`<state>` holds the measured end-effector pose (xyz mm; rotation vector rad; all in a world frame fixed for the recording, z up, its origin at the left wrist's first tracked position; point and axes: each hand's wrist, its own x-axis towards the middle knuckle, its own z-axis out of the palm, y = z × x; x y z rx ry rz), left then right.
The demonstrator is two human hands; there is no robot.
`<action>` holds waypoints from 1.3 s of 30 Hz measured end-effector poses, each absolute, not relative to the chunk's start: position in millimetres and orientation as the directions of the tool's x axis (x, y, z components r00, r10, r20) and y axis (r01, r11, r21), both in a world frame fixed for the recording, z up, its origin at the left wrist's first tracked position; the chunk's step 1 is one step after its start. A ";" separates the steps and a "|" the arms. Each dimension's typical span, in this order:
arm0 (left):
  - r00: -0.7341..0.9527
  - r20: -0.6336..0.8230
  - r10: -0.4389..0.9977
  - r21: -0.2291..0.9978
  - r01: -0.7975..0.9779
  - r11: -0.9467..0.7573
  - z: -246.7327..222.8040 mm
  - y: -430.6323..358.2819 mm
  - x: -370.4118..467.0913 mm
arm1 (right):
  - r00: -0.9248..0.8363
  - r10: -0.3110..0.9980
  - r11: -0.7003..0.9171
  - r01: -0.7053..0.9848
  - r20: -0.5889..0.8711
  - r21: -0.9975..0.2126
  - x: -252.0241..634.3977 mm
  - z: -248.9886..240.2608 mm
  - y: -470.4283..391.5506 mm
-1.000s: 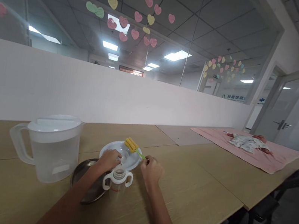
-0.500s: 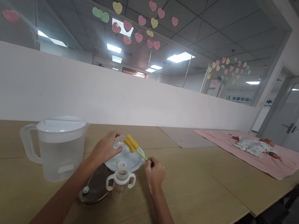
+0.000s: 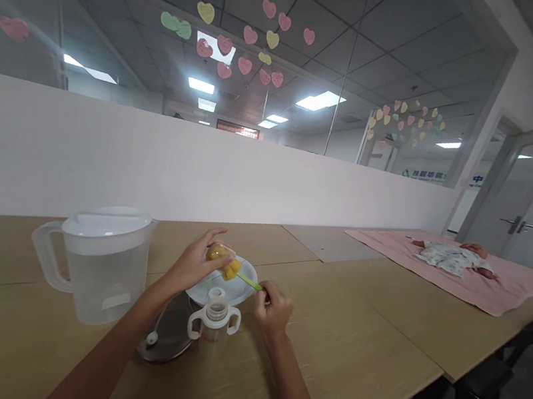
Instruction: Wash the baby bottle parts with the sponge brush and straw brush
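My left hand [image 3: 194, 263] grips a clear domed cap [image 3: 216, 251], tilted above a white plate [image 3: 249, 283]. My right hand [image 3: 274, 305] is closed round the green handle of a bottle brush [image 3: 231, 270]. The brush's yellow sponge head is partly inside the cap, with some of it showing through the clear wall. In front of the plate stands a clear baby bottle [image 3: 213, 330], open at the top, with a white two-handled collar. Left of it lies a dark round dish [image 3: 168, 336], holding a thin straw with a white ball end.
A lidded, translucent pitcher [image 3: 103, 275] stands on the left of the wooden table [image 3: 334, 345]. At the far right, a baby-sized figure [image 3: 449, 257] lies on a pink cloth [image 3: 499, 294]. A low white wall [image 3: 220, 175] runs behind the table. A dark chair [image 3: 484, 389] is at the right.
The cap and the sponge have come together: the sponge head, visible above the plate before, is now partly inside the cap. My left hand has turned with the cap towards the brush.
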<state>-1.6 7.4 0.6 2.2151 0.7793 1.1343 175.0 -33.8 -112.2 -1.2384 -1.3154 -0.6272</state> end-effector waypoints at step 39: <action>0.652 0.327 0.684 0.854 0.106 -0.509 25.6 -17.1 -29.3 | 0.390 0.417 0.223 0.832 0.821 -0.508 183.2 -100.4 -4.0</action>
